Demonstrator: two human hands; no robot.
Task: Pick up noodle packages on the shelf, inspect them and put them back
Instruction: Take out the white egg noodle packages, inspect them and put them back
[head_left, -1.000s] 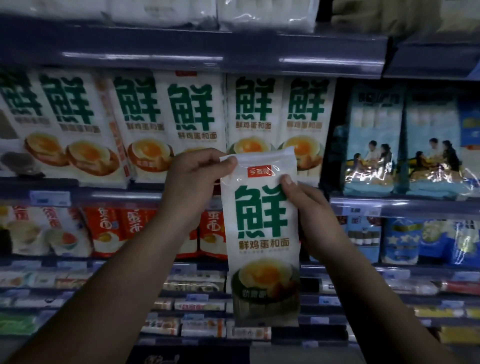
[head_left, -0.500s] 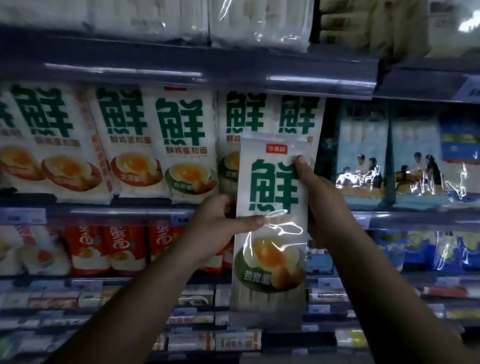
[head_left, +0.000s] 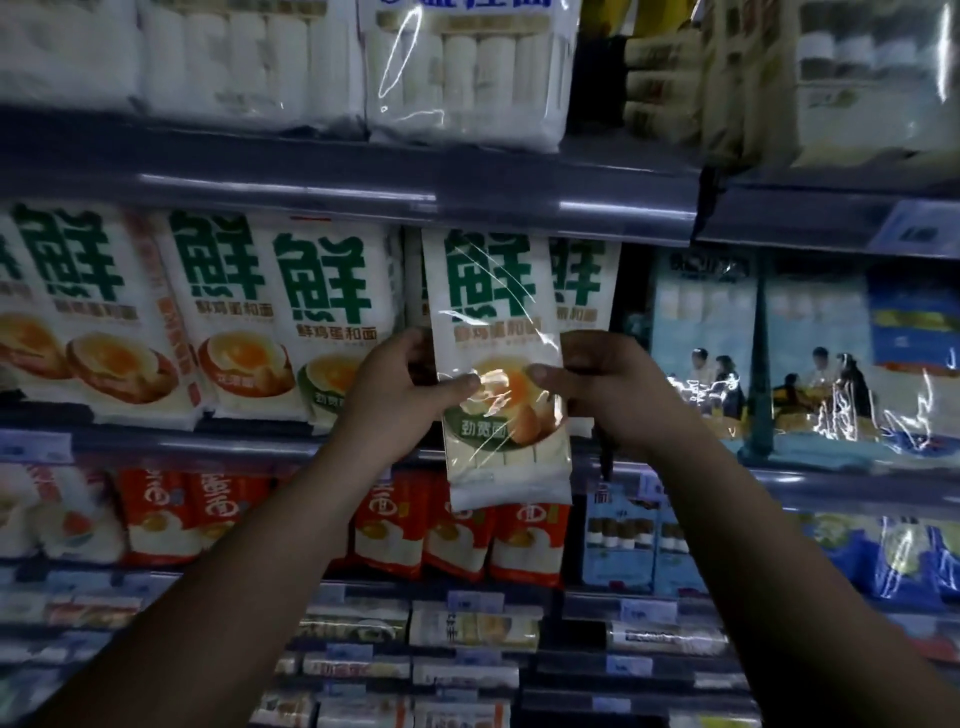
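1. A tall, flat noodle package (head_left: 498, 364) stands upright between both hands, its glossy plastic film creased and catching streaks of light.
2. The left hand (head_left: 400, 395) is closed on the package's left edge, thumb pressed across the front over the printed egg picture, fingers curled behind.
3. The right hand (head_left: 597, 389) grips the right edge the same way, thumb on the front and fingers out of sight behind the film.
4. The package's top overlaps the shelf rail (head_left: 363, 192) above the hands; its square bottom hangs below them, showing pale noodle bundles through a clear window.
5. To the left of the hands, matching white packages (head_left: 317, 322) with large green characters stand in a row on the shelf.
6. Below the hands sit red-and-white packs (head_left: 467, 535); to the right, blue packs (head_left: 701, 332) in shiny wrap.
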